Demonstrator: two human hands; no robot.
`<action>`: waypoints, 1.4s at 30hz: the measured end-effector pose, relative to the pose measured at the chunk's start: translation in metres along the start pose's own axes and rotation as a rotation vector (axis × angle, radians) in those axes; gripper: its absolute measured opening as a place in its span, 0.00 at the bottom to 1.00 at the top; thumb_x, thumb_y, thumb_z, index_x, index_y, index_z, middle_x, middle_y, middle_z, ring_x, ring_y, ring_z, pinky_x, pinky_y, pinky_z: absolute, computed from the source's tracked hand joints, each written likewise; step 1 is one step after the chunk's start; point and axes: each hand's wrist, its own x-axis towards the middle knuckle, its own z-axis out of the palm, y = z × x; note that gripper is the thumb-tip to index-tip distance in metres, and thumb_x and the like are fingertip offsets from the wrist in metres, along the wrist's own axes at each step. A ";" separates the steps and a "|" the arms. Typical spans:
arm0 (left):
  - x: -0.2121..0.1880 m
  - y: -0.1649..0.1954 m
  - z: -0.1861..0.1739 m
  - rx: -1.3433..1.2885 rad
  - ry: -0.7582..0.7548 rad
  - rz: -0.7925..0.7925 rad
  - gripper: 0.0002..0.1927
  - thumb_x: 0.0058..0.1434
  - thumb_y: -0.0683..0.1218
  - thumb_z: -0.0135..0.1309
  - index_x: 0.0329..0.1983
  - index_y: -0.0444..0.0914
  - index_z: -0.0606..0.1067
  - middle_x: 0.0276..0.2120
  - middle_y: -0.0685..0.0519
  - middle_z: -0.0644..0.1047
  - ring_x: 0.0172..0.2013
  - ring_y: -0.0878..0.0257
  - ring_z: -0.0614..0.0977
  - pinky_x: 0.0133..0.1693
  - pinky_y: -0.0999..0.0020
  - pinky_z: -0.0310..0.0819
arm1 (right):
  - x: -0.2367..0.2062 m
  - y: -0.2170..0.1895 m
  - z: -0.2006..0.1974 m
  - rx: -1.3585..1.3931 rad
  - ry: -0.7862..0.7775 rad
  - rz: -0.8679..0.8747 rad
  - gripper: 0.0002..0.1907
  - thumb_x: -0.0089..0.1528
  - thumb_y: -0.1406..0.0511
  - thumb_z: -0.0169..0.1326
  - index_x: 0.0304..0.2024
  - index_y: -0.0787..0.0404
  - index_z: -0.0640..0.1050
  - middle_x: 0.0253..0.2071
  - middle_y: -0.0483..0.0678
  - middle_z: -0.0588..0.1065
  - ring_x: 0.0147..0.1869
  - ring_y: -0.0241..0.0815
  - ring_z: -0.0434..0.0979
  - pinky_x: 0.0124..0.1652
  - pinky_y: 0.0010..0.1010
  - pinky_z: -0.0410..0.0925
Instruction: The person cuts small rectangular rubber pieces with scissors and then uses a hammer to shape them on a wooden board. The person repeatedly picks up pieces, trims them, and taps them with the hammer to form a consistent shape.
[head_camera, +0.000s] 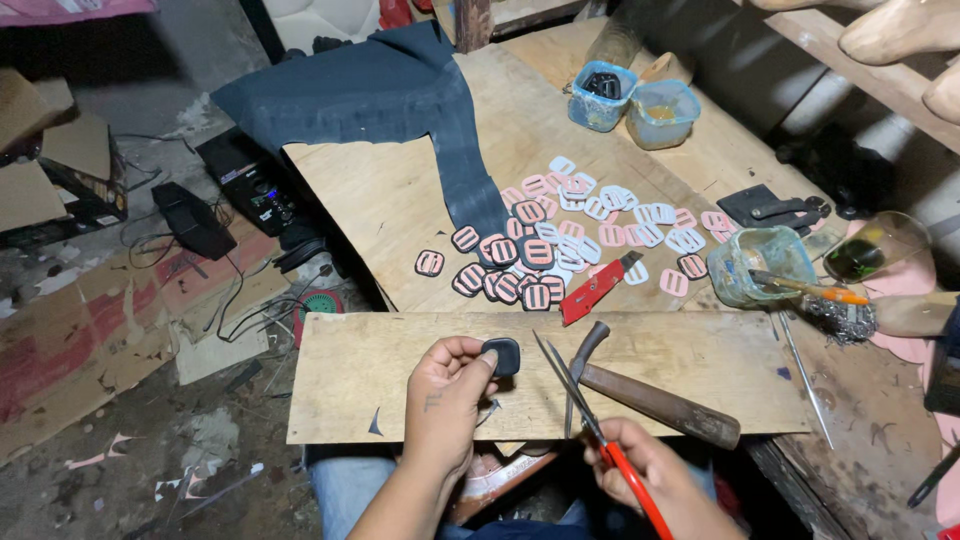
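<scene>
My left hand (447, 395) pinches a small dark rounded buckle piece (501, 356) over a plywood board (350, 385) lying across my lap. My right hand (655, 478) grips red-handled scissors (585, 400), their blades open and pointing up toward the piece, a short gap away. A pile of pink, white and dark-rimmed buckle pieces (570, 230) is spread on the wooden table (400, 200) beyond the board.
A hammer (640, 395) lies on the board next to the scissors. A red utility knife (597, 290), a glue tub with a brush (760, 265), two blue plastic tubs (635, 100) and dark fabric (400, 90) lie on the table. Electronics and cables (240, 200) clutter the floor at left.
</scene>
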 end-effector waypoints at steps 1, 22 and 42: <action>0.000 0.000 -0.001 0.013 0.006 0.002 0.11 0.60 0.37 0.58 0.45 0.31 0.73 0.31 0.51 0.79 0.28 0.69 0.77 0.31 0.75 0.72 | -0.001 0.005 0.004 0.051 -0.040 0.054 0.29 0.57 0.58 0.63 0.58 0.62 0.71 0.42 0.43 0.76 0.39 0.32 0.74 0.36 0.24 0.67; -0.006 -0.007 -0.017 -0.213 -0.156 -0.057 0.08 0.65 0.38 0.54 0.46 0.33 0.76 0.33 0.54 0.78 0.28 0.71 0.73 0.33 0.76 0.68 | -0.014 -0.027 0.031 0.166 -0.160 0.297 0.30 0.61 0.48 0.53 0.55 0.64 0.75 0.36 0.45 0.73 0.33 0.35 0.74 0.33 0.25 0.68; -0.011 -0.009 -0.016 0.021 -0.069 0.033 0.08 0.65 0.39 0.52 0.45 0.30 0.74 0.33 0.51 0.80 0.33 0.69 0.79 0.39 0.75 0.74 | -0.004 0.004 0.038 0.065 0.027 0.309 0.19 0.60 0.54 0.58 0.44 0.61 0.79 0.19 0.42 0.68 0.17 0.34 0.68 0.18 0.25 0.60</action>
